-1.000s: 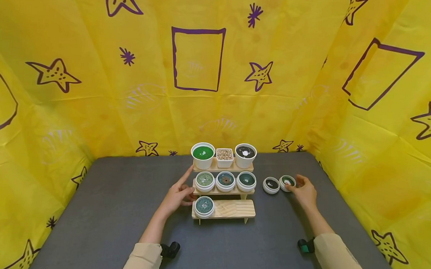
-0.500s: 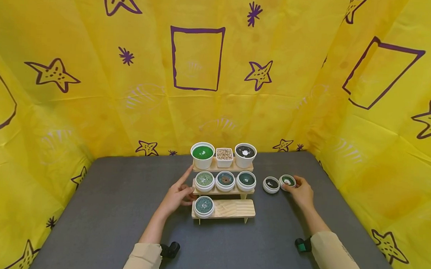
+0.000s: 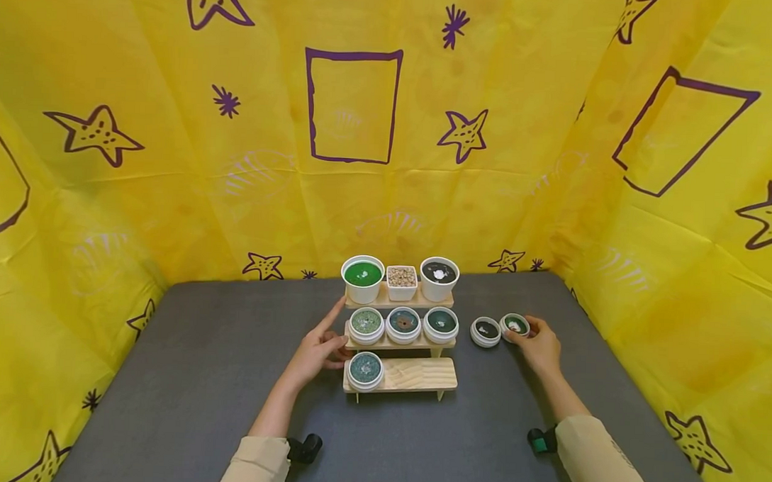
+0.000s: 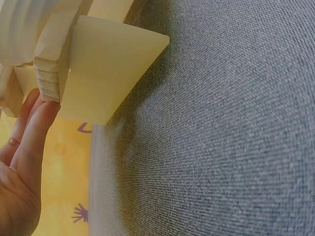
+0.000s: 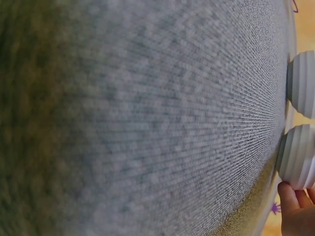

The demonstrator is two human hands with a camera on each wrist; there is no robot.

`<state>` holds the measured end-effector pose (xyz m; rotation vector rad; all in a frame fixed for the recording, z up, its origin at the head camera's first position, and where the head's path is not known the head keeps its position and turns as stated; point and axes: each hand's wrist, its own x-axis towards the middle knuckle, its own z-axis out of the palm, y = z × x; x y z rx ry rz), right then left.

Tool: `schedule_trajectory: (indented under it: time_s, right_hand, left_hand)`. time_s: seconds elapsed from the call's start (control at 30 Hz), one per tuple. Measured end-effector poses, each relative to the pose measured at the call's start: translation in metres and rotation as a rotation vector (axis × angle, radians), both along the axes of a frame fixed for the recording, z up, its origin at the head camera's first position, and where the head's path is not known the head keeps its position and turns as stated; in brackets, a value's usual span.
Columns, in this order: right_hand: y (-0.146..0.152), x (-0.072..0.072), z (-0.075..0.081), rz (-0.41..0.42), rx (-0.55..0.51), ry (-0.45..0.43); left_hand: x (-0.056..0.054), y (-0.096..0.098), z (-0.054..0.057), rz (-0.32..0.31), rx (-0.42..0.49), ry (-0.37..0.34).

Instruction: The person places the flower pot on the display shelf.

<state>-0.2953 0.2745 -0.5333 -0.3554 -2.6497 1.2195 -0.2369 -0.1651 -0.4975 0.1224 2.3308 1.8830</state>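
In the head view my left hand [image 3: 318,353] reaches to the left side of a three-tier wooden stand [image 3: 420,373], index finger extended along its top tier. The left wrist view shows straight fingers [image 4: 37,132] touching the end of a wooden board [image 4: 49,81]. My right hand [image 3: 540,346] pinches a small white bowl [image 3: 515,328] with a green inside, thumb in front and fingers behind. That bowl [image 5: 297,157] has ribbed sides in the right wrist view and stands on the cloth. Left of it is a similar bowl [image 3: 486,332] with a dark inside.
Two white cups, one green [image 3: 363,277] and one dark inside [image 3: 439,277], flank a square dish [image 3: 402,282] of beige bits on the top tier. Several small bowls [image 3: 404,324] fill the middle tier. One bluish bowl [image 3: 365,371] sits at the lowest tier's left end.
My right hand has moved slightly left and closed in on the green bowl, thumb now at its near side. The left hand and the stand have stayed put.
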Motion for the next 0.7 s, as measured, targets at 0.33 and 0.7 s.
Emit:
schedule_trajectory:
  time_s: [0.33, 0.7]
  right_hand:
    - [0.002, 0.001, 0.002, -0.040, -0.002, 0.024]
    - [0.003, 0.003, 0.014, -0.078, -0.031, 0.039]
  left_hand:
    - [0.002, 0.000, 0.002, 0.000, 0.009, -0.005]
    - [0.001, -0.001, 0.002, -0.004, 0.004, -0.005]
